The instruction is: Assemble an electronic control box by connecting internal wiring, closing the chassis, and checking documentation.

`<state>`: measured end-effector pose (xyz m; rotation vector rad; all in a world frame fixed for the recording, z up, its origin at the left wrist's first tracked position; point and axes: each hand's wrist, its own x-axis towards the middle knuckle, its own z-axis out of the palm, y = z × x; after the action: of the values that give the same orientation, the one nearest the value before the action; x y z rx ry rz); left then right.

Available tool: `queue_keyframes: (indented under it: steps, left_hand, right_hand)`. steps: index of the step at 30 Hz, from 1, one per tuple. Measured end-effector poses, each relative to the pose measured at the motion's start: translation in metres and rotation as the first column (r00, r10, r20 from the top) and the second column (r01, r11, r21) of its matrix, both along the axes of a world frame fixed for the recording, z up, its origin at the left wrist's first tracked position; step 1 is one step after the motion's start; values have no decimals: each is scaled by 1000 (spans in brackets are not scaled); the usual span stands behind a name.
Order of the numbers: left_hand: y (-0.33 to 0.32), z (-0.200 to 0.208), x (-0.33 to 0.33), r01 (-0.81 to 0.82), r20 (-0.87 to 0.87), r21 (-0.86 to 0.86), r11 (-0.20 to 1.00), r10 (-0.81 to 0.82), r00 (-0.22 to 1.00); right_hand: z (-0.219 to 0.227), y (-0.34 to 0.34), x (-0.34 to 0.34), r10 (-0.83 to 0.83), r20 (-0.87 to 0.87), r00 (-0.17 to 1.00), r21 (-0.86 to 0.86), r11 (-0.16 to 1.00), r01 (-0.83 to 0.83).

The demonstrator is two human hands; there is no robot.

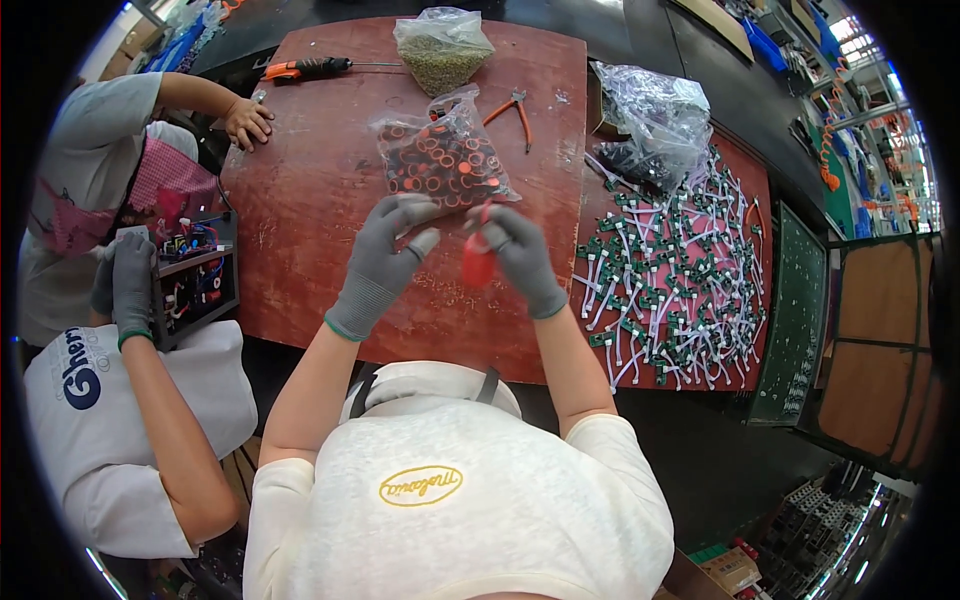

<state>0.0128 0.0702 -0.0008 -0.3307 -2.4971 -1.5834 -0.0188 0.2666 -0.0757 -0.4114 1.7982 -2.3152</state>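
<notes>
The right hand [522,258] pinches a blurry red thing [479,264], which hangs left of its palm, between the bag of rings [440,160] and the table's [290,240] near edge. The left hand's [382,248] thumb and fingers are apart.

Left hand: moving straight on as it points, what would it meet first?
Likely the clear bag of orange and dark parts, just ahead of the left hand; they may already touch.

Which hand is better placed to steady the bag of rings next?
Probably the left hand: it lies at the near edge of the bag of rings and looks free, while the right hand seems busy with a blurred red item.
</notes>
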Motion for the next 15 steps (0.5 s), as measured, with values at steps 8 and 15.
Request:
queue_keyframes:
  steps: [8, 15]
  left_hand:
    - [-40, -59, 23, -158, 258, -4, 987, 154, 954]
    - [-58, -97, 32, -274, 392, 8, 962, 249, 886]
  right_hand:
    - [-12, 51, -95, -480, -385, 788, 185, 796, 576]
    - [-51, 70, -127, -550, -413, 726, 253, 696, 672]
